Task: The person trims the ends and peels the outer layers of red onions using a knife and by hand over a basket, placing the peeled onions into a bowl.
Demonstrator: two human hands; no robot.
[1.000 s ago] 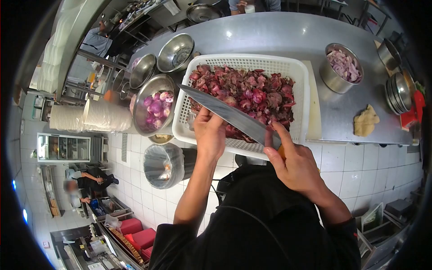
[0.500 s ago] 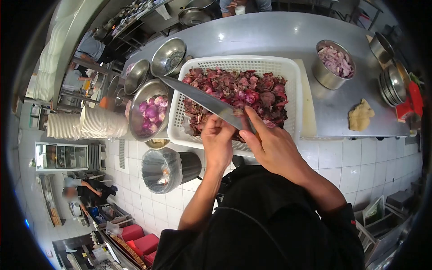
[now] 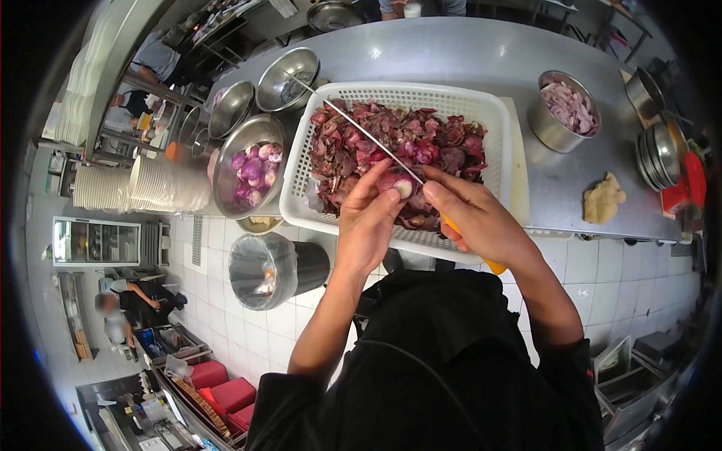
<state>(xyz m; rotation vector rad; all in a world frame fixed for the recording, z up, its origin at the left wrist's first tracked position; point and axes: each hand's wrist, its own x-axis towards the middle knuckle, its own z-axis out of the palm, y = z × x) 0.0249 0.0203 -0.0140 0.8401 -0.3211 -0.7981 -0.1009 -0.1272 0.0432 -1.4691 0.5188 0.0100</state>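
Over the near side of a white perforated basket (image 3: pixel 295 180), my left hand (image 3: pixel 368 218) pinches a red onion (image 3: pixel 398 182) with a pale cut end showing. My right hand (image 3: pixel 475 218) is closed on the yellow handle of a large knife (image 3: pixel 357 128); its thumb is close to the onion. The blade is seen edge-on and points to the upper left across the basket. Red onions and loose dry skins (image 3: pixel 444 143) fill the basket. Peeled purple onions (image 3: pixel 256 173) lie in a steel bowl (image 3: pixel 226 184) left of it.
Right of the basket, a steel pot (image 3: pixel 553 135) holds sliced onion, near a tan cloth (image 3: pixel 604 199) and stacked bowls (image 3: pixel 658 154). A lined bin (image 3: pixel 263 274) stands below left. Other people are in the background.
The knife has turned from showing its broad side to edge-on. The onion between my hands has come into clear view, and my left fingers have spread around it.
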